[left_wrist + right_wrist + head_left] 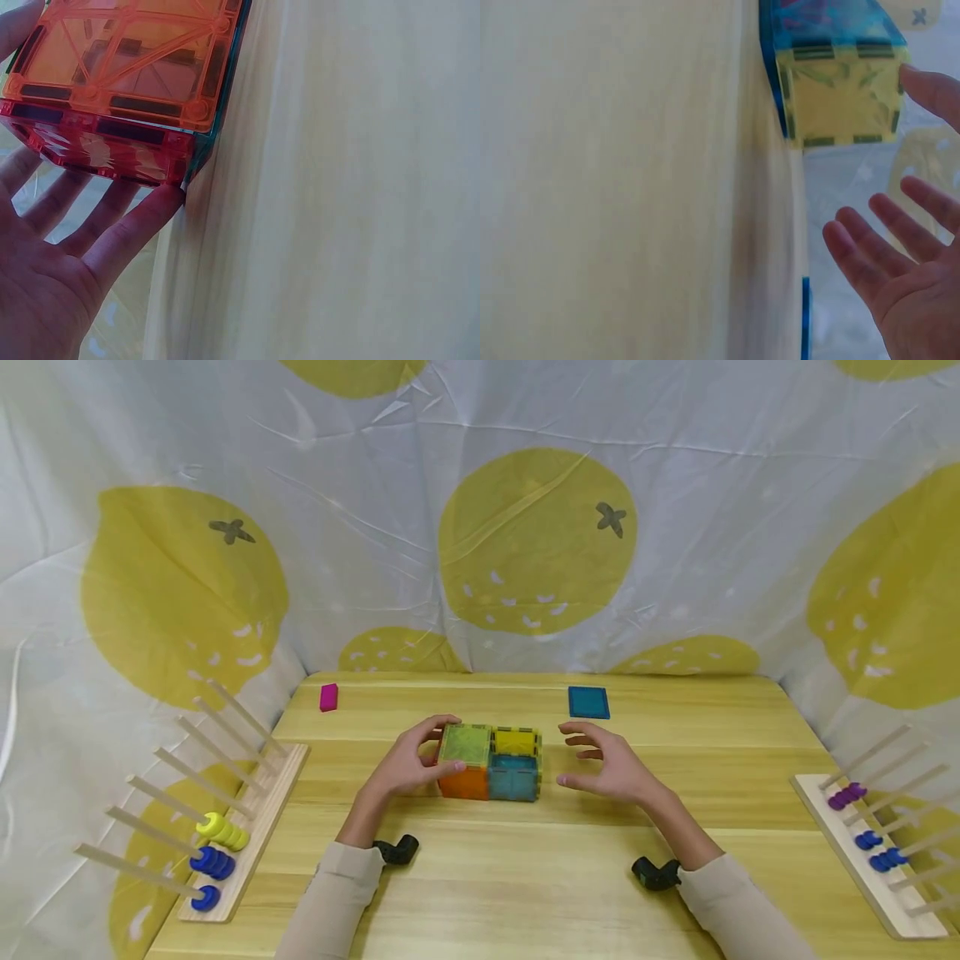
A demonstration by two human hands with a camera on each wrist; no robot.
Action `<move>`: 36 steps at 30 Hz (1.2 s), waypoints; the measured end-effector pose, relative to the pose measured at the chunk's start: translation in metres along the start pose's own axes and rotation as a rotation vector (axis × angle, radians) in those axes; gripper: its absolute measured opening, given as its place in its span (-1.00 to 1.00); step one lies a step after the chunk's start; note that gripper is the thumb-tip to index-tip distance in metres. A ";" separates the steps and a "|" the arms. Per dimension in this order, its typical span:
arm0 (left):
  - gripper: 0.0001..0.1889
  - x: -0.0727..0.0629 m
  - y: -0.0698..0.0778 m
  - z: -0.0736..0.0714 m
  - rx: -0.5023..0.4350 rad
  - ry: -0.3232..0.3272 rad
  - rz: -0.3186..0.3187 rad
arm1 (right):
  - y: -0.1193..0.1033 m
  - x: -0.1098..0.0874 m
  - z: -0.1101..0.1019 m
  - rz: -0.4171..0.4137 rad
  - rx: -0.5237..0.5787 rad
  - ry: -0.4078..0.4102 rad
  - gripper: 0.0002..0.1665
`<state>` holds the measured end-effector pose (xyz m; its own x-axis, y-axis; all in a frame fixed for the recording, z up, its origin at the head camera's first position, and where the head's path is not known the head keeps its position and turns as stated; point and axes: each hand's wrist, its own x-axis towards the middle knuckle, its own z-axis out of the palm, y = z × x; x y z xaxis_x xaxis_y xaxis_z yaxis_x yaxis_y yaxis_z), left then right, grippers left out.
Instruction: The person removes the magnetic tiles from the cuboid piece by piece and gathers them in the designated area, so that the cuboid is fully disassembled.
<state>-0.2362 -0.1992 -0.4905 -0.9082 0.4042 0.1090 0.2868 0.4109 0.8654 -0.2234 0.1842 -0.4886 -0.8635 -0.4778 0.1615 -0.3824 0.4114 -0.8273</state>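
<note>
Before me: two joined magnetic-tile cubes (491,762), one loose blue tile (588,702), one pink block (328,697), two wooden peg racks, left (247,827) and right (862,852), and my two hands, left (405,764) and right (611,764).

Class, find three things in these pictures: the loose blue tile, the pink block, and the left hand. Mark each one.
blue tile (588,702), head view, middle of its flat top face.
pink block (328,697), head view, middle of its top.
left hand (406,763), head view, back of the hand beside the tile box.
</note>
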 end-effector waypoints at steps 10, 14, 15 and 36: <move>-0.31 -0.001 -0.002 0.001 -0.016 -0.011 0.002 | 0.000 0.002 0.020 -0.002 0.057 -0.026 -0.01; -0.31 0.000 -0.004 0.001 -0.027 -0.014 0.007 | 0.000 0.002 0.022 0.001 0.062 -0.024 -0.02; -0.31 0.000 -0.004 0.001 -0.030 -0.013 0.010 | 0.000 0.002 0.023 0.000 0.061 -0.025 -0.02; -0.31 0.000 0.001 0.003 0.035 0.011 0.014 | 0.000 0.010 0.034 -0.001 0.075 -0.062 0.06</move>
<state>-0.2350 -0.1967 -0.4910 -0.9074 0.4008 0.1264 0.3096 0.4341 0.8460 -0.2210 0.1528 -0.5054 -0.8402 -0.5264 0.1305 -0.3554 0.3526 -0.8657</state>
